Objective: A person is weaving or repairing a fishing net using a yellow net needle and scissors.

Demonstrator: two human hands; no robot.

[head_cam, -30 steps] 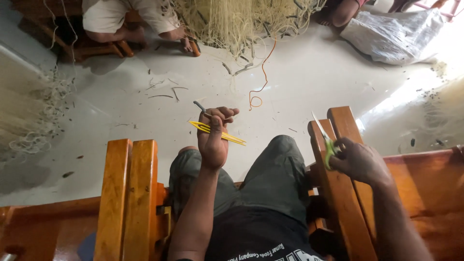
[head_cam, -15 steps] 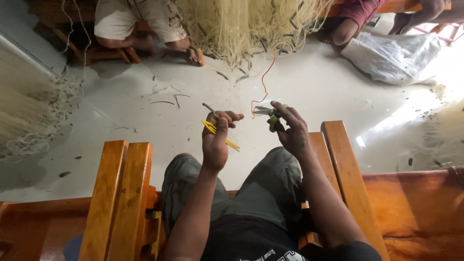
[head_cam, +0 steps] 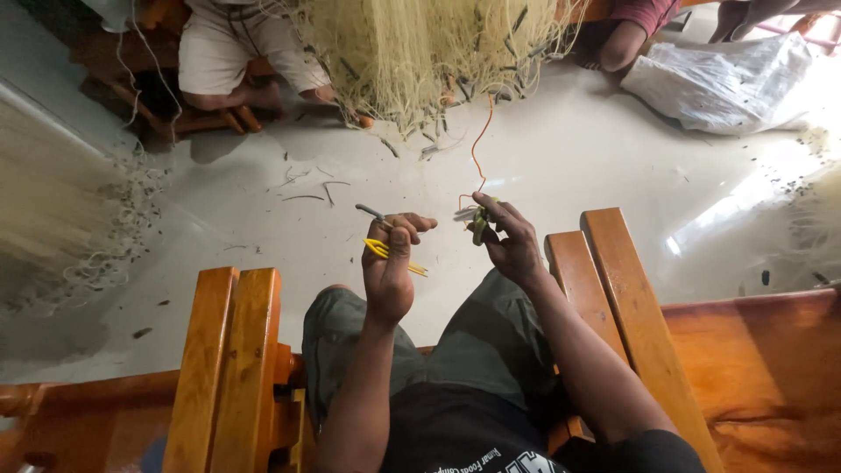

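Observation:
My left hand [head_cam: 392, 263] is closed around a flat yellow netting needle [head_cam: 385, 251] and a short grey piece [head_cam: 369, 211] that sticks out to the left above my fingers. My right hand [head_cam: 504, 241] grips small green-handled scissors [head_cam: 476, 219], their blades pointing left toward my left hand. The two hands are close together above my knees. An orange cord [head_cam: 476, 144] runs from near the scissors up to a heap of pale yellow fishing net [head_cam: 420, 48] on the floor ahead.
I sit on a wooden chair with orange-brown armrests [head_cam: 223, 350] [head_cam: 613, 289]. Other people sit around the fishing net; one person's legs [head_cam: 236, 66] are at the top left. A white sack [head_cam: 718, 74] lies at the top right. More net [head_cam: 44, 201] lies left.
My right hand has come off the right armrest with the scissors and moved left, close to my left hand. My left hand has stayed almost still.

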